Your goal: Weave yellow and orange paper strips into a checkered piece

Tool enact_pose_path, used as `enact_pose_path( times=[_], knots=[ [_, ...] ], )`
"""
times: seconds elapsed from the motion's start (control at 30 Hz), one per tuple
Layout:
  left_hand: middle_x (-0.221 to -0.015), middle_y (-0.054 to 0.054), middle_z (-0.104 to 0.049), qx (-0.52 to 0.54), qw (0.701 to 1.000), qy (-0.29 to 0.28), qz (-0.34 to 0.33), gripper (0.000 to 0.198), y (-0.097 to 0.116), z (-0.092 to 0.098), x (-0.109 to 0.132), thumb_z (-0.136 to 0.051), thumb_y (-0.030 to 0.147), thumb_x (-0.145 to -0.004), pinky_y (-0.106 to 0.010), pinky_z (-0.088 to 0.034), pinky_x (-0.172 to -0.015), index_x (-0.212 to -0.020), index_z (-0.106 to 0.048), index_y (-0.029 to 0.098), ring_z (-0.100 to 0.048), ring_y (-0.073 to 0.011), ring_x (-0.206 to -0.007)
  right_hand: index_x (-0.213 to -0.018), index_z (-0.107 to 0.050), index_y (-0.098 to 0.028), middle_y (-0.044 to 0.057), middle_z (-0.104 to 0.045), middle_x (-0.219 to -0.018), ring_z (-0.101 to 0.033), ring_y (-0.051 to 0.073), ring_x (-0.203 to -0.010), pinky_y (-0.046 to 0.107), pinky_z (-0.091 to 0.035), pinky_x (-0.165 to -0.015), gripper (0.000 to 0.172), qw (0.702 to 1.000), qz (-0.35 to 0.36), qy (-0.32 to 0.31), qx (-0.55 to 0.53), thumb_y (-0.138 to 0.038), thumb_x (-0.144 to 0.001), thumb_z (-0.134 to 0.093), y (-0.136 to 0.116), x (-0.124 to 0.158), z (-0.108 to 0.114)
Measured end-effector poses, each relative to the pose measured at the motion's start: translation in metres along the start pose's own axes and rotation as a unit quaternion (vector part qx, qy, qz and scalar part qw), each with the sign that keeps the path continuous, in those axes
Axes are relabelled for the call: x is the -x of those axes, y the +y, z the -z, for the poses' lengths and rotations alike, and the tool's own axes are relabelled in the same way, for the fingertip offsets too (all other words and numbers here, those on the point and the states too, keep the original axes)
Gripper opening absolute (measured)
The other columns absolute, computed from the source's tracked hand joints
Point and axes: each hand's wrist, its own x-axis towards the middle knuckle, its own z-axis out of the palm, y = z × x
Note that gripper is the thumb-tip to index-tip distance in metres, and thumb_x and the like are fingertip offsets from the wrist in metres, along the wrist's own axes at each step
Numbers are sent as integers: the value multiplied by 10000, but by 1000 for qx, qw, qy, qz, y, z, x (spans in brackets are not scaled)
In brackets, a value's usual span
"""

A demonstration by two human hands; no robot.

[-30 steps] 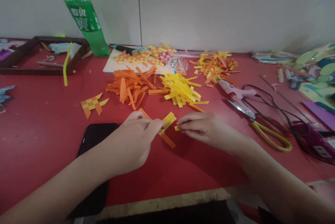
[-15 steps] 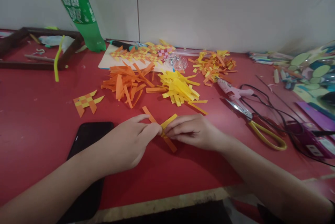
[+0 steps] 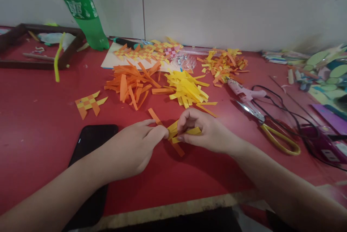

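Note:
My left hand (image 3: 146, 141) is closed, pinching crossed paper strips between thumb and forefinger above the red table. An orange paper strip (image 3: 178, 149) runs slantwise beneath the fingers, its far end poking out beyond them. Yellow paper strips (image 3: 173, 129) cross it just right of my left thumb. My right hand (image 3: 202, 130) has its thumb and fingertips closed on a yellow strip, whose free end shows inside the curled fingers. Beyond my hands lie a pile of orange strips (image 3: 130, 84) and a pile of yellow strips (image 3: 187, 89).
A woven paper fish (image 3: 88, 104) lies left, above a black phone (image 3: 94, 138) partly under my left forearm. Scissors (image 3: 279, 140), a pink glue gun (image 3: 244, 93) and its cable are at right. A green bottle (image 3: 86, 18) stands beside a dark frame (image 3: 27, 65).
My right hand has lifted slightly and moved right, its fingers curling more, so more of the yellow strips shows. My left hand keeps its pinch in the same place.

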Motion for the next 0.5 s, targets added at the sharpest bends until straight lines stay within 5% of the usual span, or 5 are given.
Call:
enact_pose_path(
  times=[0.23,0.5],
  knots=[
    [-964,-96,-686,12,1000,-9,14,398,-1,1,0,-334,-9,-783,-403,-496,-930,-1071,-561,146,-632,-254,-949,-831,-425,-210,7,-654,-847,-669,147,-811,265,-522,-713,281,998,-30,-22,44,-149,-751,-687,-3,-8,-3],
    [-1024,-108,-666,40,998,-28,35,416,-1,1,0,-343,7,-783,-412,-529,-854,-1108,-562,143,-620,-265,-955,-845,-488,-200,15,-689,-869,-692,155,-846,275,-530,-749,179,997,-47,-53,42,-93,-774,-612,-15,-6,1]
  ],
)
